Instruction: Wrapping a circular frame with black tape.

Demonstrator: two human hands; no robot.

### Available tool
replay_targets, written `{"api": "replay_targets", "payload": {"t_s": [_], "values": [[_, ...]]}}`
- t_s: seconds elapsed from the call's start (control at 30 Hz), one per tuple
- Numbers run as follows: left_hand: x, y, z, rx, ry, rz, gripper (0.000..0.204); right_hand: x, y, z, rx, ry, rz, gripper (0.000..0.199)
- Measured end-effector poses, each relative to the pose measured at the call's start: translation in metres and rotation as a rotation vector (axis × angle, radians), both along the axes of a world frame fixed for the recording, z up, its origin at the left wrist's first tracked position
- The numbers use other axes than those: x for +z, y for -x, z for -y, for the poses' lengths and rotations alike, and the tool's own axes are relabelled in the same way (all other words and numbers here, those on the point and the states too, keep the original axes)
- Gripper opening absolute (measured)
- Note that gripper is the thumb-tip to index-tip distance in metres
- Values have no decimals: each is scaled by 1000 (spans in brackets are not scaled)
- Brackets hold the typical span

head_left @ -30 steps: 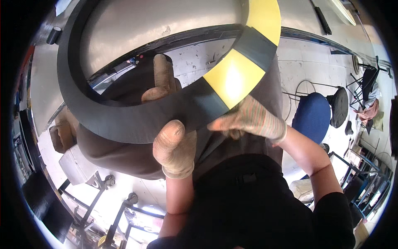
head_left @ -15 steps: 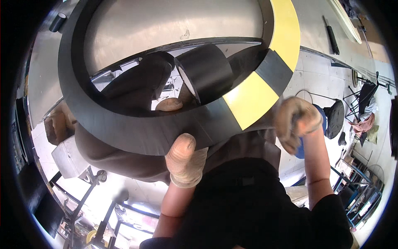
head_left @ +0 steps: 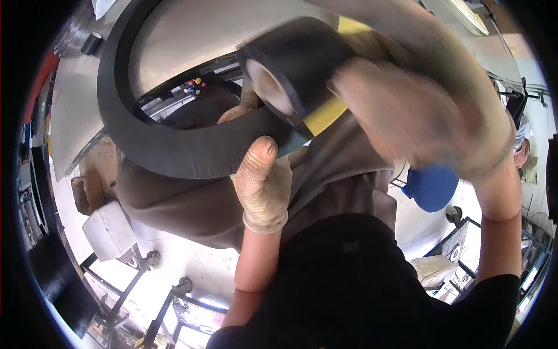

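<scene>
The left hand (head_left: 263, 187), gloved, grips the near edge of a large black ring (head_left: 168, 152), thumb pressed on its face and fingers curled behind through the opening. The ring fills the upper left of the view, held up close over a brown apron. The right hand (head_left: 418, 119), gloved and blurred, clasps a roll of black tape (head_left: 296, 64) against the ring's yellow band (head_left: 322, 113) at right. Only tight room shows between roll and ring. A blue stool (head_left: 433, 186) sits lower right.
</scene>
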State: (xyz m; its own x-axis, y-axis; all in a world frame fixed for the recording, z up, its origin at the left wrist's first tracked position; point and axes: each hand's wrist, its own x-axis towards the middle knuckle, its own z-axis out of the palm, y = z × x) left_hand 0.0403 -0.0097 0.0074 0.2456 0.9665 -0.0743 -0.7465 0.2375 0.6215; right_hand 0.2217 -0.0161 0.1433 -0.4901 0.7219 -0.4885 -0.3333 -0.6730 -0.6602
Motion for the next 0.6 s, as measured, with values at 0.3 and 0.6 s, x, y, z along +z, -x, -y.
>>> {"api": "replay_targets", "payload": {"t_s": [0.3,0.6], "values": [[0,20,-16,-50,-29,-136,73,-151,18,15,-141,-324,470,30],[1,22,-9,-25,117,-104,79,-205,-26,-36,-296,-868,311,46]]}}
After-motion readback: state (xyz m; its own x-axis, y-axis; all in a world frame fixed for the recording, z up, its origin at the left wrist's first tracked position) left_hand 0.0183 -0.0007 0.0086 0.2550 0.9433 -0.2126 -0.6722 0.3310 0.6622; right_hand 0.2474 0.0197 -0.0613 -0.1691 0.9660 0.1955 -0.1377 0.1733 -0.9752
